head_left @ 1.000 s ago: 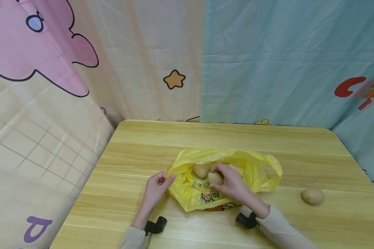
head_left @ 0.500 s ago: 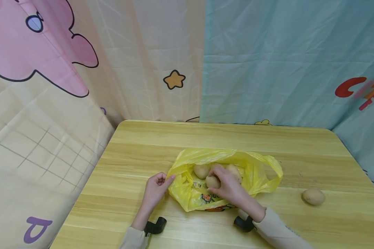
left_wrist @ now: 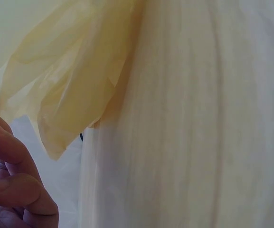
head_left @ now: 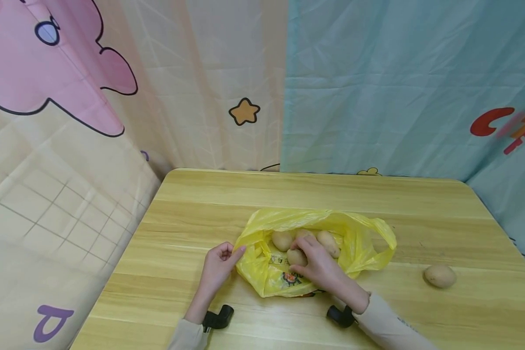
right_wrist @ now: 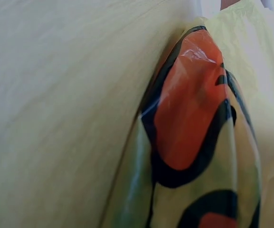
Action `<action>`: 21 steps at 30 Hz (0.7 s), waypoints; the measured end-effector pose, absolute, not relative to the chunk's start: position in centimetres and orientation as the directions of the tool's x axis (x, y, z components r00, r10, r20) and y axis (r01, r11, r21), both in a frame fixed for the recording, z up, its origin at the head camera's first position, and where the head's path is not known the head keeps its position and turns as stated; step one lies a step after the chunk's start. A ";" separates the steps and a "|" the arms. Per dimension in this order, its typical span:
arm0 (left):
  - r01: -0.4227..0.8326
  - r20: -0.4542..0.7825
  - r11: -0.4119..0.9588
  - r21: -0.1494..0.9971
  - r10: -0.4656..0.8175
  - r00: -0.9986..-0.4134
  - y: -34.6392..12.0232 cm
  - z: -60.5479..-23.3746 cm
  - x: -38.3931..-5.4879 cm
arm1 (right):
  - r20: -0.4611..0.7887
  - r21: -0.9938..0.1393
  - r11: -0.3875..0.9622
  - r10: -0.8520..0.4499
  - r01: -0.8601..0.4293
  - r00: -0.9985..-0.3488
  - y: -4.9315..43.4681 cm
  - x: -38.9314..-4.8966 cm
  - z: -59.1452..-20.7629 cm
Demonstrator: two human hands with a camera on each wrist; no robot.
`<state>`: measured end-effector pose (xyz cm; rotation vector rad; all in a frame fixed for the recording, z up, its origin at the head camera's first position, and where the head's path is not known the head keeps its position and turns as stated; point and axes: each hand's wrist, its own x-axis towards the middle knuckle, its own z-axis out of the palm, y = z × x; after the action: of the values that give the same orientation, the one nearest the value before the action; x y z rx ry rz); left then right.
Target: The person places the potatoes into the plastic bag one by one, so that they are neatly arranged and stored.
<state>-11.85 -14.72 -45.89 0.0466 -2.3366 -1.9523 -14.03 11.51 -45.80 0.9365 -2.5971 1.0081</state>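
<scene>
A yellow plastic bag (head_left: pixel 253 279) lies on its side with its mouth spread wide. My left hand (head_left: pixel 218 266) pinches the left edge of its mouth between thumb and index finger; in the left wrist view, curled fingers (left_wrist: pixel 18 194) appear beside the yellow plastic (left_wrist: pixel 75 80). Inside the bag, my right hand (head_left: pixel 321 266) grips a potato (head_left: pixel 296 257) low over the printed inner side. Behind it sit a left potato (head_left: pixel 282 240), a partly covered middle one and a right potato (head_left: pixel 328 243). The right wrist view holds only the bag's orange-and-black print (right_wrist: pixel 189 104) and table, no fingers.
Another potato (head_left: pixel 440 276) rests on the wooden table (head_left: pixel 192 204), to the right of the bag. The bag's looped handle (head_left: pixel 385 238) sticks out on its right. Printed curtains (head_left: pixel 358 87) hang behind and beside the table.
My right hand has shifted slightly left with the potato, uncovering more of the right potato in the bag. The left hand and the bag stay put.
</scene>
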 end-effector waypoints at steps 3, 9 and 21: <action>0.036 0.051 0.178 0.983 -0.084 -0.995 -14.7 -45.9 -11.9 | 0.394 -0.535 0.568 -0.488 -0.626 -0.779 11.5 -14.1 -45.8; 0.036 0.050 0.170 0.985 -0.082 -0.995 -14.7 -45.8 -11.8 | 0.392 -0.533 0.569 -0.490 -0.626 -0.779 11.5 -14.1 -45.9; 0.036 0.051 0.180 0.983 -0.082 -0.995 -14.7 -45.9 -11.9 | 0.388 -0.535 0.581 -0.476 -0.613 -0.790 11.5 -14.0 -45.7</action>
<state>-11.89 -14.71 -45.92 0.0458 -2.3405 -1.9543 -14.00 11.48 -45.74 0.9101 -2.6091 0.9996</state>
